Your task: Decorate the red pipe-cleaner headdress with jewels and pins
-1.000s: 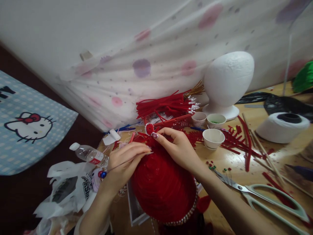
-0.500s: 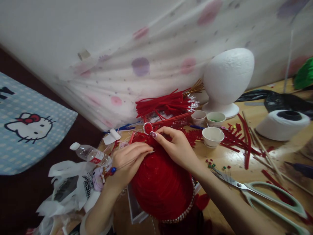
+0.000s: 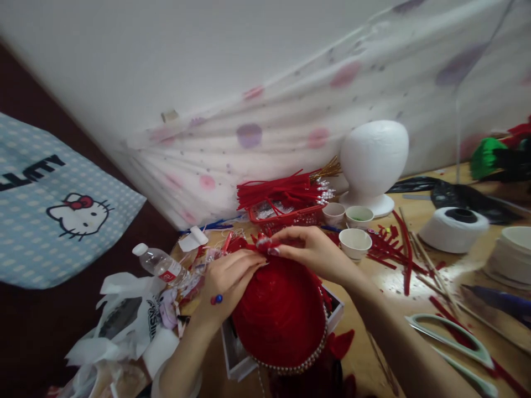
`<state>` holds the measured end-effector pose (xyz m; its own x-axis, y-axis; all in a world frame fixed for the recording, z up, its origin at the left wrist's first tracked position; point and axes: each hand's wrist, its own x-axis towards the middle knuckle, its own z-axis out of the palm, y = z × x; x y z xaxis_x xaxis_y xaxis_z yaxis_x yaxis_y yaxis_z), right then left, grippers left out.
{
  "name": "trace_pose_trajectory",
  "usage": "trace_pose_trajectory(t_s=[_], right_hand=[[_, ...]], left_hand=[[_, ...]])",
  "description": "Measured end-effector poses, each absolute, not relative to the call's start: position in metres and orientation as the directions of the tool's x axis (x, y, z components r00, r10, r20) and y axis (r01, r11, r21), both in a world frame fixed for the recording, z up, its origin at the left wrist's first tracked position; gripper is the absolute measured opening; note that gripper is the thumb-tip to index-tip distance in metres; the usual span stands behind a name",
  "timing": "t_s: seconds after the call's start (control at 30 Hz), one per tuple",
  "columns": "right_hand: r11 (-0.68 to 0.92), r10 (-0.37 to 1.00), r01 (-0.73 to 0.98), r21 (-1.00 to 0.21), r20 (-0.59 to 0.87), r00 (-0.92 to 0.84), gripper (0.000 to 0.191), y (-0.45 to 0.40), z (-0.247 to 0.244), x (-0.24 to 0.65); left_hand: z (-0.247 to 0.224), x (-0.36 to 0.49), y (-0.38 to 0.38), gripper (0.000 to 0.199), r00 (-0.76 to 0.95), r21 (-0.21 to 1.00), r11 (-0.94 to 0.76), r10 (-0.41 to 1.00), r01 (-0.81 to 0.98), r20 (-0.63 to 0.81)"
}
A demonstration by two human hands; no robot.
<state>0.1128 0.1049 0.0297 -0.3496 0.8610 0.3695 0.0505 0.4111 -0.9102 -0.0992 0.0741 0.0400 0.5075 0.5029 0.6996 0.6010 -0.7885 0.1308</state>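
Left hand and right hand pinch together at a red ornament — fingertips closed — atop a bead-edged red form.

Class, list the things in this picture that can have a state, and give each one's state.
Bottle: capped, tilted
Foam head: upright, bare
Front cup: upright, looks empty
Cup behind it: upright, green contents
Red basket: heaped
Thread cone: upright, wound
Scissors: lying flat, blades hidden
White bag: crumpled
Right hand: pinching silver-trimmed red piece
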Motion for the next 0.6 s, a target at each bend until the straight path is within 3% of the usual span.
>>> trace_pose_trajectory(t_s=[0.1, 0.23, 0.3, 0.4, 0.5, 0.6], right_hand=[[0.426, 0.87, 0.166, -0.889, 0.352, -0.347, 0.028, 0.081, 0.035, 0.142], [0.402, 0.898, 0.587, -0.703, 0.428, -0.103, 0.027, 0.013, 0.025, 0.189], [0.261, 0.935, 0.676, -0.689, 0.354, 0.0, 0.042, -0.031, 0.005, 0.211], [-0.083, 0.937, 0.726, -0.683, 0.196, 0.29, 0.054, -0.093, -0.034, 0.243], [-0.396, 0.709, 0.79, -0.468, 0.39, 0.587, 0.052, -0.127, -0.062, 0.275], [-0.428, 0.695, 0.89, -0.16, 0.571, 0.437, 0.037, -0.122, -0.071, 0.306]], left_hand=[[0.031, -0.103, 0.075, 0.014, 0.522, 0.102, -0.809, 0.464, 0.579, 0.716], [0.034, -0.106, 0.074, 0.014, 0.532, 0.087, -0.835, 0.423, 0.544, 0.733], [0.041, -0.107, 0.069, 0.013, 0.528, 0.084, -0.837, 0.415, 0.54, 0.741], [0.056, -0.114, 0.057, 0.013, 0.447, 0.174, -0.803, 0.481, 0.57, 0.754], [0.068, -0.119, 0.047, 0.014, 0.26, 0.304, -0.712, 0.565, 0.633, 0.783], [0.076, -0.109, 0.05, 0.015, 0.36, 0.321, -0.746, 0.592, 0.584, 0.721]])
